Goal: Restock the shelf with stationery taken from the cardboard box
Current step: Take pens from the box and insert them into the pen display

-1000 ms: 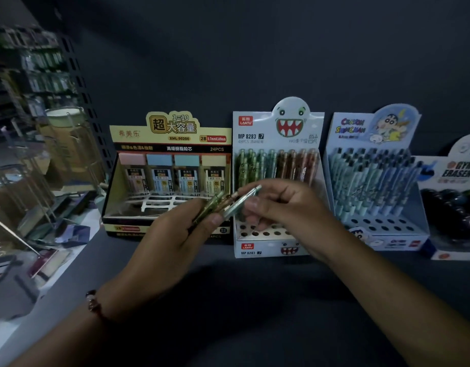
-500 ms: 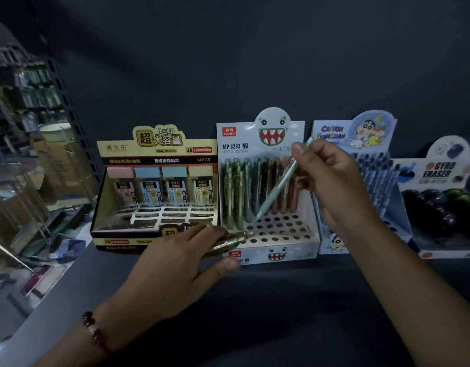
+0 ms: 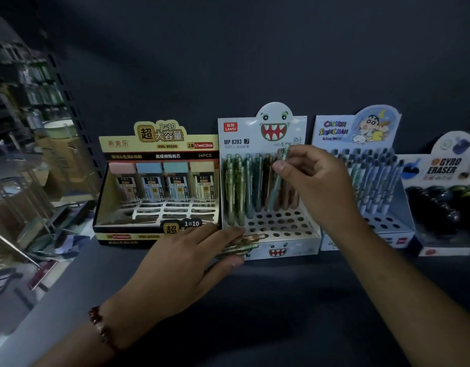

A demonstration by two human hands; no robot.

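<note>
A white monster-face pencil display box (image 3: 287, 247) stands on the dark shelf, its back rows filled with upright green, teal and brown mechanical pencils. My right hand (image 3: 313, 181) pinches one pale teal pencil (image 3: 277, 181) by its top, nearly upright, tip down among the standing pencils. My left hand (image 3: 186, 258) rests low in front of the display, closed around a small bunch of green and amber pencils (image 3: 244, 243) lying sideways. No cardboard box is in view.
A yellow-black lead refill box (image 3: 159, 165) stands to the left. A Crayon Shin-chan pen display (image 3: 371, 181) and a Gyro Eraser display (image 3: 445, 197) stand to the right. Wire racks (image 3: 24, 181) lie beyond the shelf's left edge. Dark shelf surface (image 3: 268, 313) stretches in front.
My right hand took one teal pencil from the bunch, lifted it, then lowered it upright into the display. My left hand dropped to the display's front with the rest.
</note>
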